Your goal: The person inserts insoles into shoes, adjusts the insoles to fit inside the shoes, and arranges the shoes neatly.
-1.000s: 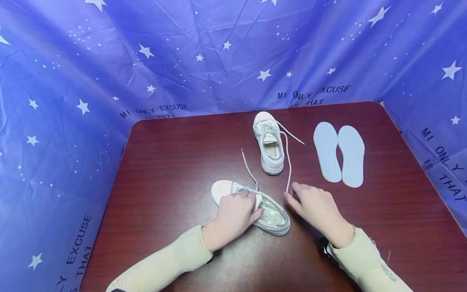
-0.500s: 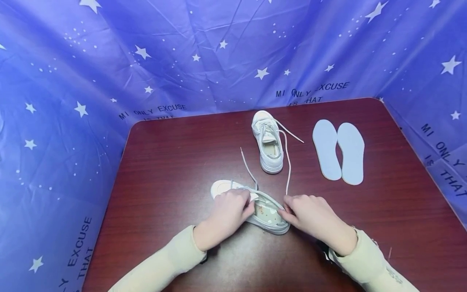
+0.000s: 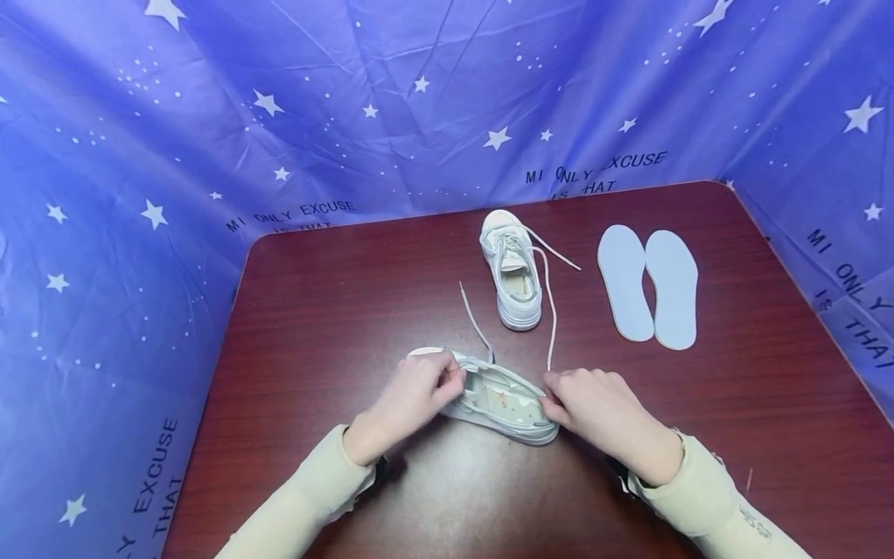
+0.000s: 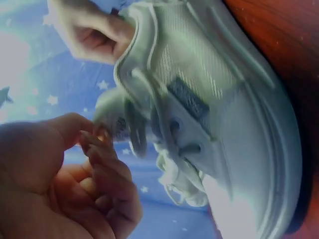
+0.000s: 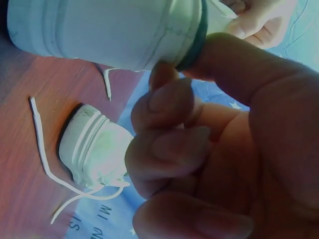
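A white lace-up shoe [image 3: 489, 425] lies on the table in front of me, toe to the left, its opening facing up. My left hand [image 3: 408, 392] pinches the tongue [image 4: 115, 110] between thumb and forefinger, pulled back from the opening; the left wrist view shows the eyelets and lace close beside it. At the other end, my right hand [image 3: 604, 415] pinches the heel rim, and the right wrist view shows its thumb over the collar of the shoe's heel [image 5: 112, 35]. A patterned lining shows inside the shoe. One loose lace [image 3: 475, 318] trails behind it.
Another white shoe [image 3: 520, 314] stands farther back, toe away from me, its laces loose on its right. Two pale insoles [image 3: 621, 287] lie side by side at the back right of the dark red table [image 3: 335, 310]. A blue starred curtain [image 3: 391, 155] surrounds the table.
My left hand has moved left, drawing the tongue back and uncovering more of the opening. The right hand has come from beside the shoe onto its heel rim.
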The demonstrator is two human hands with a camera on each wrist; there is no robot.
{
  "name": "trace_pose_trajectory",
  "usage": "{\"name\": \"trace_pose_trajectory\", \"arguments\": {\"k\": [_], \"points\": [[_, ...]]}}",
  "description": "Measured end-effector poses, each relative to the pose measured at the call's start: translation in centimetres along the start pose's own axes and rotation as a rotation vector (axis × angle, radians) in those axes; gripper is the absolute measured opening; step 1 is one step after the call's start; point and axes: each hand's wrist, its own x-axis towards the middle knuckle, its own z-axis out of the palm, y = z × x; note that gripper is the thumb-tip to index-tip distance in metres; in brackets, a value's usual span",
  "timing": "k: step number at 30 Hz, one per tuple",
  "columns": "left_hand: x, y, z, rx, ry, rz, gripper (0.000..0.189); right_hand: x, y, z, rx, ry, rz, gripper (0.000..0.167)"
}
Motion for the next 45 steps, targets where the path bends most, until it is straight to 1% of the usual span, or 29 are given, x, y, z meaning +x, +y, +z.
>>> {"name": "trace_pose_trajectory", "arguments": {"k": [3, 8, 11, 13, 15, 17, 19, 20, 21, 22, 23, 24, 26, 28, 29, 31, 32, 34, 36, 37, 41, 43, 45], "points": [[0.0, -0.7, -0.5, -0.061, -0.063, -0.055, 0.023, 0.0, 0.0, 0.1, -0.003, 0.004, -0.011, 0.037], [0.1, -1.9, -1.1, -0.173, -0.155, -0.135, 0.021, -0.2, 0.2, 0.0, 0.032, 0.015, -0.015, 0.037], [0.2, -3.1, -1.3, -0.259, -0.201, -0.186, 0.02, -0.3, 0.4, -0.1, 0.045, 0.009, -0.009, 0.037], [0.1, -3.7, -1.3, -0.271, -0.209, -0.217, 0.019, -0.4, 0.5, -0.1, 0.04, 0.005, -0.003, 0.037], [-0.1, -4.1, -1.0, -0.244, -0.199, -0.245, 0.016, -0.4, 0.6, -0.1, 0.03, 0.005, -0.001, 0.037], [-0.3, -4.1, -0.8, -0.204, -0.167, -0.26, 0.012, -0.5, 0.6, 0.0, 0.022, 0.007, -0.003, 0.038], [-0.4, -3.9, -0.6, -0.211, -0.138, -0.25, 0.005, -0.5, 0.6, 0.0, 0.018, 0.01, -0.003, 0.038], [-0.4, -3.8, -0.5, -0.23, -0.126, -0.232, 0.004, -0.5, 0.6, 0.0, 0.017, 0.013, -0.006, 0.038], [-0.5, -3.7, -0.5, -0.246, -0.118, -0.195, 0.007, -0.5, 0.6, 0.0, 0.015, 0.015, -0.008, 0.039], [-0.5, -3.6, -0.5, -0.242, -0.112, -0.139, 0.01, -0.5, 0.6, 0.1, 0.013, 0.018, -0.01, 0.038], [-0.5, -3.5, -0.4, -0.217, -0.11, -0.072, 0.012, -0.5, 0.5, 0.1, 0.011, 0.019, -0.01, 0.038], [-0.5, -3.6, -0.4, -0.185, -0.112, 0.002, 0.014, -0.5, 0.5, 0.2, 0.009, 0.021, -0.011, 0.038], [-0.7, -3.7, -0.3, -0.077, -0.095, 0.148, 0.015, -0.5, 0.5, 0.2, 0.004, 0.023, -0.012, 0.038], [-0.9, -3.9, -0.2, 0.038, -0.059, 0.268, 0.018, -0.5, 0.5, 0.3, 0.006, 0.022, -0.01, 0.037], [-1.0, -4.0, -0.2, 0.08, -0.044, 0.307, 0.021, -0.5, 0.5, 0.4, 0.009, 0.022, -0.01, 0.037], [-1.2, -4.1, -0.1, 0.115, -0.029, 0.357, 0.027, -0.5, 0.5, 0.4, 0.01, 0.025, -0.012, 0.038], [-1.2, -4.1, -0.1, 0.121, -0.024, 0.37, 0.027, -0.5, 0.5, 0.5, 0.012, 0.027, -0.013, 0.038], [-1.2, -4.0, -0.1, 0.129, -0.016, 0.374, 0.026, -0.5, 0.5, 0.6, 0.011, 0.034, -0.019, 0.038], [-1.0, -3.8, -0.1, 0.114, -0.018, 0.349, 0.023, -0.6, 0.5, 0.6, 0.008, 0.04, -0.023, 0.038], [-0.9, -3.7, -0.2, 0.1, -0.013, 0.319, 0.021, -0.6, 0.6, 0.6, 0.01, 0.041, -0.023, 0.038], [-0.2, -3.2, -0.1, 0.039, 0.012, 0.141, 0.009, -0.6, 0.6, 0.7, 0.005, 0.045, -0.02, 0.038], [0.2, -2.8, 0.1, 0.009, 0.017, 0.049, 0.012, -0.6, 0.6, 0.7, 0.002, 0.05, -0.018, 0.038], [0.4, -2.5, 0.2, -0.016, -0.002, -0.021, 0.018, -0.5, 0.6, 0.6, -0.001, 0.056, -0.019, 0.037]]}}
